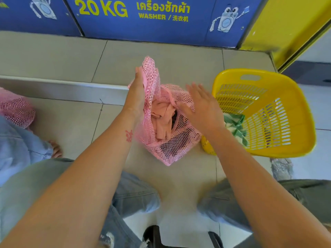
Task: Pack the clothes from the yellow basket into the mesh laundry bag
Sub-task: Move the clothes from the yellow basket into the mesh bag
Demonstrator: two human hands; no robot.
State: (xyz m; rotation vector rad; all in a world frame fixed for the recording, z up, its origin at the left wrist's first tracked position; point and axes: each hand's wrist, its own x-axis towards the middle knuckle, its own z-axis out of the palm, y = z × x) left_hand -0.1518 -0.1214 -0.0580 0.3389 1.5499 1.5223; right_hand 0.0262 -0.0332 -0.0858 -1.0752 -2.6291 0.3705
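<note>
A pink mesh laundry bag (168,145) stands on the tiled floor in the middle of the head view, its mouth held up. My left hand (137,93) grips the bag's raised left rim. Inside lies a pale pink garment (163,119) over darker cloth. My right hand (202,108) hovers flat and spread over the bag's right edge, holding nothing. To the right, the yellow basket (290,104) is tilted toward me, with a green and white cloth (234,125) at its bottom.
A blue washer front (143,20) and a yellow panel (286,29) stand behind. A low ledge (62,86) runs across the left. A second pink mesh bag (16,110) and another person's jeans and hand (55,149) are at the left. My knees frame the bottom.
</note>
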